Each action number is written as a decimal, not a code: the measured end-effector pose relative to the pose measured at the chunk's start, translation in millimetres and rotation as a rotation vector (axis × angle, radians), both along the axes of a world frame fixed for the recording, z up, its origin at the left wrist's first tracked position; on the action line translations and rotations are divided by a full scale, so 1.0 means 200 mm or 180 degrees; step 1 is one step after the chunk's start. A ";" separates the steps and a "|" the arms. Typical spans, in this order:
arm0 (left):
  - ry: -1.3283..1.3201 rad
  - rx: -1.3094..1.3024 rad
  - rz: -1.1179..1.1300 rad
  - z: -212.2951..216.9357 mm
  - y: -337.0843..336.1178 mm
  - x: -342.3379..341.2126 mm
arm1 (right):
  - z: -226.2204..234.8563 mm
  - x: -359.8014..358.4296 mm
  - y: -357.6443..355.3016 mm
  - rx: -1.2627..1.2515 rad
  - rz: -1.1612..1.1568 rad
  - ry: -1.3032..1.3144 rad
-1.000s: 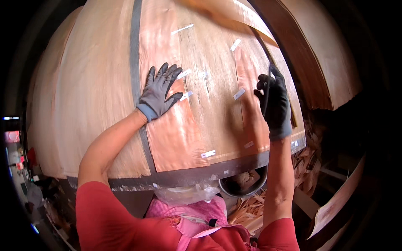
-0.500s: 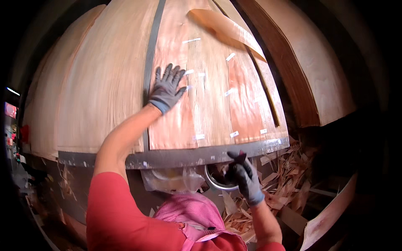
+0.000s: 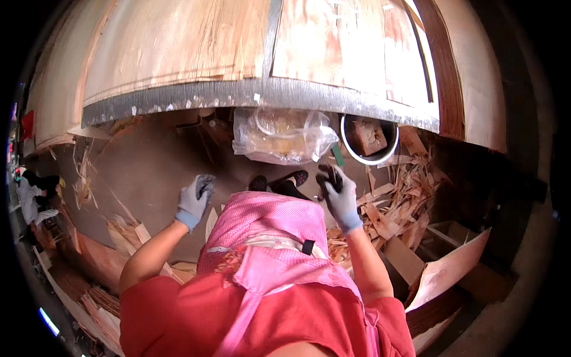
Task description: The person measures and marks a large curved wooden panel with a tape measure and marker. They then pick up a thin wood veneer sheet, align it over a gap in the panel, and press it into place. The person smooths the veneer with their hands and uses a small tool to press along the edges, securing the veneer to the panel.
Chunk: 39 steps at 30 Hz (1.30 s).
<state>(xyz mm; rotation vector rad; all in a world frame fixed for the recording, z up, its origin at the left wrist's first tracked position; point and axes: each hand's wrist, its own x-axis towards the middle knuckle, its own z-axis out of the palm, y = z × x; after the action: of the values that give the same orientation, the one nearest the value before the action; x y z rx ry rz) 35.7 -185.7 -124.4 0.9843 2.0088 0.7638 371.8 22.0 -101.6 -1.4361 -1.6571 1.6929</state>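
Observation:
My left hand (image 3: 197, 199), in a grey glove with dark fingers, hangs over the floor left of my pink apron (image 3: 262, 214). Its fingers are curled in, with nothing visible in them. My right hand (image 3: 339, 193), gloved the same way, is held to the right of the apron with its fingers bent. Whatever it holds, if anything, is hidden. A narrow green strip (image 3: 338, 156) shows just beyond its fingertips; I cannot tell whether they touch. Both hands are apart from the wood veneer sheets (image 3: 184, 47) on the work table (image 3: 202, 95).
Under the table edge lie a clear plastic bag (image 3: 285, 140) and a round metal-rimmed bucket (image 3: 386, 156) with a brownish block inside. Veneer scraps (image 3: 398, 202) heap on the right. A curved wooden sheet (image 3: 455, 268) stands at lower right. Another person (image 3: 33, 196) is at far left.
My left hand has come off the veneer and back to my side, its fingers now curled. My right hand has shifted slightly down and left. The view has tilted toward my body and feet.

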 end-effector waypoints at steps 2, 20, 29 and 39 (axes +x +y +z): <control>-0.0316 -0.0017 0.0214 -0.10 -0.16 0.00 | -0.01 -0.05 0.02 0.0940 0.0120 -0.0410; -0.2692 0.0131 0.0519 -0.43 0.44 0.70 | 0.00 -0.12 0.09 -0.0671 0.0136 0.0014; -0.4500 -0.0046 0.0849 -0.64 0.68 0.77 | -0.19 0.10 0.18 -0.0604 -0.0039 -0.0539; -0.3698 -0.0784 0.0802 -0.73 0.53 0.68 | -0.50 -0.10 0.20 -0.0145 -0.0365 0.0046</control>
<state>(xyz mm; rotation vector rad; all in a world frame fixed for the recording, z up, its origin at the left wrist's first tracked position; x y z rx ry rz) 172.6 -78.8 -270.2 0.0355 1.1347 0.8956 352.1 62.8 -201.5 -1.5061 -1.5075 1.6834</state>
